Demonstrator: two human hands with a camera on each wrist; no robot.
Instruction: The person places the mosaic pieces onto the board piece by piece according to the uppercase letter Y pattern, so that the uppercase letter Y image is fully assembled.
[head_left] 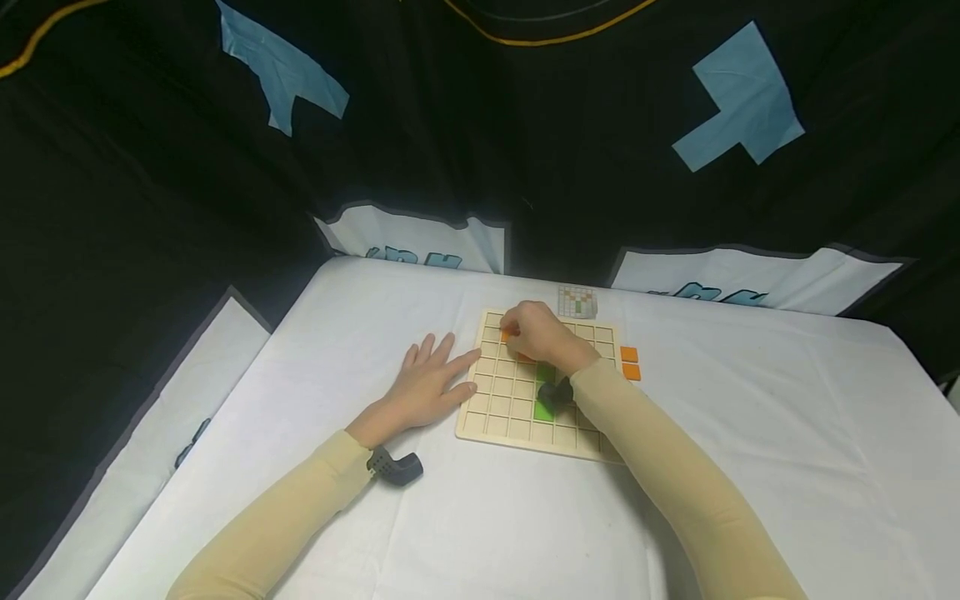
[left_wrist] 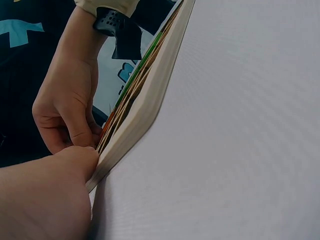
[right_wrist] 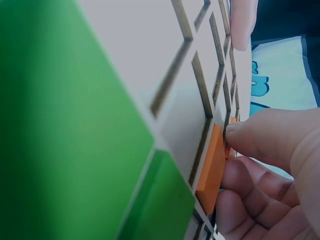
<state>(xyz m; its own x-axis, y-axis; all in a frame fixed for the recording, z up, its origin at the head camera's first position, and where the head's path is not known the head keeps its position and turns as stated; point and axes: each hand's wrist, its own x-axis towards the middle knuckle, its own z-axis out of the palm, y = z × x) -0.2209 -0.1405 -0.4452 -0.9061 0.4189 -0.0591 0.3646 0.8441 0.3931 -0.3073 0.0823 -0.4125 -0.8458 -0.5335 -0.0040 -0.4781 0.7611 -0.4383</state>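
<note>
A pale wooden grid board [head_left: 495, 410] lies on the white cloth. Over its far left part, my right hand [head_left: 542, 335] pinches a small orange square tile [head_left: 507, 337] between thumb and fingers, low against the grid. Another orange tile [right_wrist: 212, 170] sits in a cell close beside those fingers in the right wrist view. Green tiles [head_left: 543, 411] fill cells nearer the middle, partly covered by the right wrist's camera. My left hand [head_left: 427, 387] lies with fingers spread, its index finger and thumb touching the board's left edge.
Two loose orange tiles [head_left: 630, 363] lie just off the board's right edge. Behind the board is a small card [head_left: 577, 302] with a printed grid pattern. A black curtain [head_left: 525, 150] with blue tape hangs beyond the table's far edge.
</note>
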